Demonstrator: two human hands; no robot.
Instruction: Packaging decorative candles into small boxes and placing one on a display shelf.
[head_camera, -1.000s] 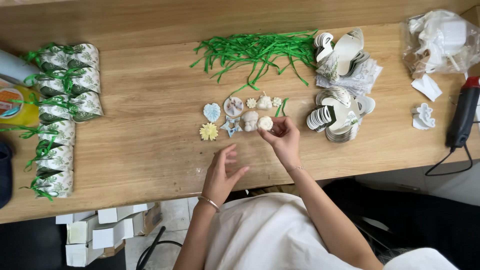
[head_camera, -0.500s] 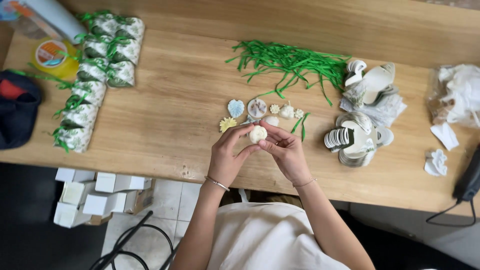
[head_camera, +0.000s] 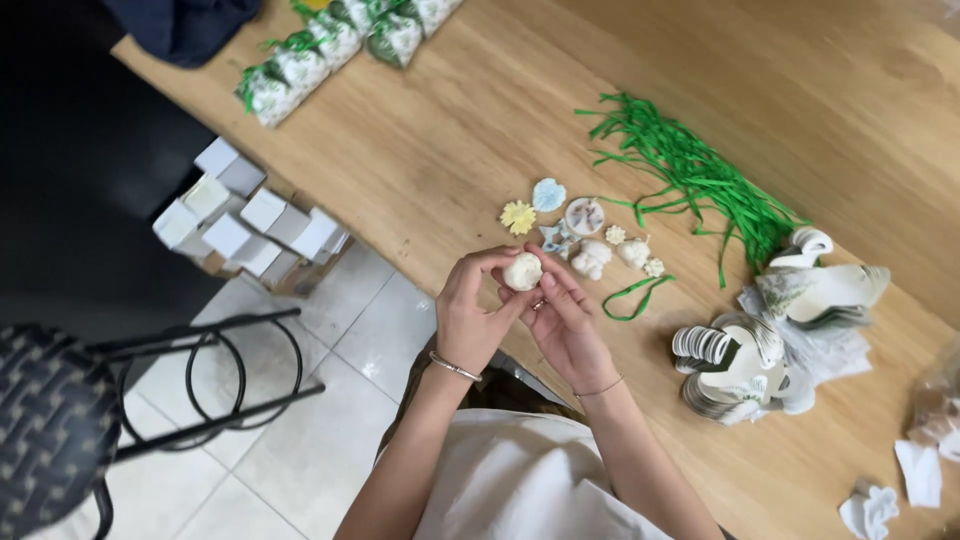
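Both hands hold one small round cream-white moulded piece (head_camera: 522, 271) just off the front edge of the wooden table (head_camera: 430, 150). My left hand (head_camera: 470, 310) cups it from the left with thumb and fingers. My right hand (head_camera: 565, 320) pinches it from the right. Beyond them on the table lies a cluster of small moulded shapes: a yellow flower (head_camera: 518, 216), a pale blue heart (head_camera: 548, 194), a round disc (head_camera: 584, 215), a star and several white figures (head_camera: 592, 258).
Green ribbon strips (head_camera: 700, 185) lie piled to the right, one loose loop (head_camera: 636, 295) near the shapes. Stacks of printed card cut-outs (head_camera: 735, 365) sit at right. Wrapped ribbon-tied packets (head_camera: 310, 50) line the far left. White boxes (head_camera: 245, 220) and a black stool (head_camera: 60, 410) stand on the floor.
The view has swung and tilted, showing the floor and stool. My two hands with the white piece have drawn back from the shapes to the table's edge.
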